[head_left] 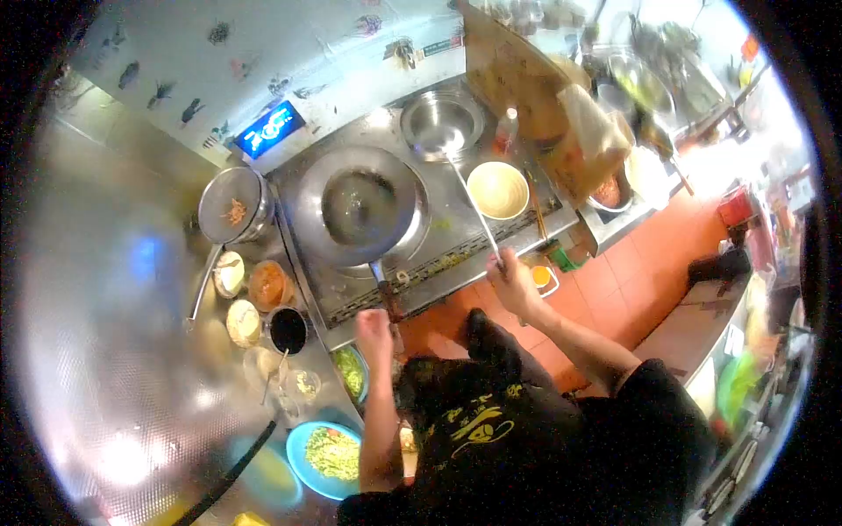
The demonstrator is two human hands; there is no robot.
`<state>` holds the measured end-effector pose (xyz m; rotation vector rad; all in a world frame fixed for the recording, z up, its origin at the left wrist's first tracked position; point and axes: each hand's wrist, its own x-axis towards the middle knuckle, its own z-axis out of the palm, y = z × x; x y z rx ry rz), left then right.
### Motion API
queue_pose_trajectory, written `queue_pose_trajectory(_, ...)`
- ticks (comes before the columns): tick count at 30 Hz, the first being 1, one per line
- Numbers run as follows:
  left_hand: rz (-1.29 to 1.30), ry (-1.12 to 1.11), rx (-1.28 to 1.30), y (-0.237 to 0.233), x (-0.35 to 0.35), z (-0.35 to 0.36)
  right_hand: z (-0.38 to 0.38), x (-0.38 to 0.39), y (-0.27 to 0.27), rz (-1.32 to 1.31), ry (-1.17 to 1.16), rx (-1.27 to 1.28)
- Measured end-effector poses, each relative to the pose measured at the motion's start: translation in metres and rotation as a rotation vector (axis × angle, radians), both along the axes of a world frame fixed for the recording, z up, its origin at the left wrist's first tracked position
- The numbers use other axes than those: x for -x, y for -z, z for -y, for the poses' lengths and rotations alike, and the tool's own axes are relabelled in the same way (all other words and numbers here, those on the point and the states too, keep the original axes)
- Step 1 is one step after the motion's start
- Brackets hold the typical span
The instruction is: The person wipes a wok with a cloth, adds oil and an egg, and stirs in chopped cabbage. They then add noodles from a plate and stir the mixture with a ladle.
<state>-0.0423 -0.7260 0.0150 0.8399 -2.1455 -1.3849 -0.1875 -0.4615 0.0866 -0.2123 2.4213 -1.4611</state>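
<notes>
Steel ladle gripped near its end by right hand, likely for reach over stovetop front edge; left hand grip unclear.

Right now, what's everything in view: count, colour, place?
Wok: one, grey, on stove
Ladle: one, silver, in right hand
Metal pot: one, silver, stove back
Cream bowl: one, cream, right of wok
Bottle: one, reddish, behind cream bowl
Stove: one, silver, middle
Cardboard sheet: one, brown, back right
Screen: one, blue, by wall
Strainer: one, grey, left of wok
Tubs: at least four, mixed, left of stove
Basins: at least two, blue, lower left
Floor: one, orange, right
Right-edge clutter: too blurred
Shirt: one, black, bottom
Right hand: one, bare, gripping ladle
Left hand: one, bare, near wok
</notes>
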Motion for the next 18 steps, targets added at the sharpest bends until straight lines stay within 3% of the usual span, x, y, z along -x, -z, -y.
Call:
queue_pose_trajectory(3, 0.272, -0.076, -0.518, 0.048, 0.019, 0.037, -0.034, 0.015, 0.01, -0.179, 0.007, -0.176)
queue_pose_trajectory(5, 0.299, 0.06, -0.958, 0.072, 0.035, 0.047, -0.044, 0.007, 0.013, -0.176, 0.024, -0.174)
queue_pose_trajectory(7, 0.271, 0.128, -1.332, 0.074, 0.051, 0.057, -0.033, 0.0, -0.006, 0.162, 0.102, -0.148)
queue_pose_trajectory(9, 0.12, 0.094, -1.659, 0.071, 0.072, 0.052, -0.019, -0.001, -0.01, 0.282, 0.18, 0.134)
queue_pose_trajectory(12, 0.176, 0.167, -1.583, 0.086, 0.075, 0.056, 0.009, 0.0, -0.035, 0.287, 0.226, 0.066)
queue_pose_trajectory(13, 0.176, 0.211, -1.572, 0.089, 0.073, 0.061, -0.008, 0.005, 0.014, -0.019, 0.143, -0.085)
queue_pose_trajectory(15, 0.247, 0.226, -1.611, 0.086, 0.073, 0.071, -0.004, -0.004, 0.018, -0.343, 0.178, -0.349)
queue_pose_trajectory(18, 0.215, 0.19, -1.724, 0.089, 0.065, 0.079, 0.008, -0.019, 0.029, -0.147, 0.247, -0.281)
